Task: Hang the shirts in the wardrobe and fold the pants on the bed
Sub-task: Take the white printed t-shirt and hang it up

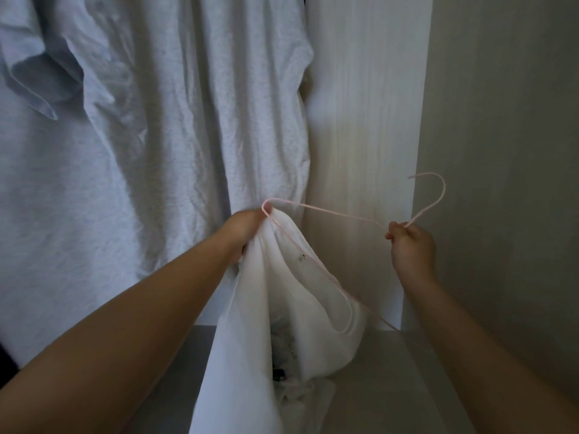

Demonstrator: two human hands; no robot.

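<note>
A thin pink wire hanger (329,213) is held tilted inside the wardrobe, its hook pointing up to the right. My right hand (412,245) grips it at the neck below the hook. My left hand (247,228) pinches the hanger's left end together with the shoulder of a white shirt (282,308). The shirt droops from that end, with the hanger's lower wire running through its neck opening. Dark print shows inside the shirt lower down.
A light grey shirt (156,136) hangs in the wardrobe at the left and fills much of the view. The pale wooden side panel (360,120) stands just right of it, and a grey shelf (391,386) lies below. A plain wall (507,120) is at the right.
</note>
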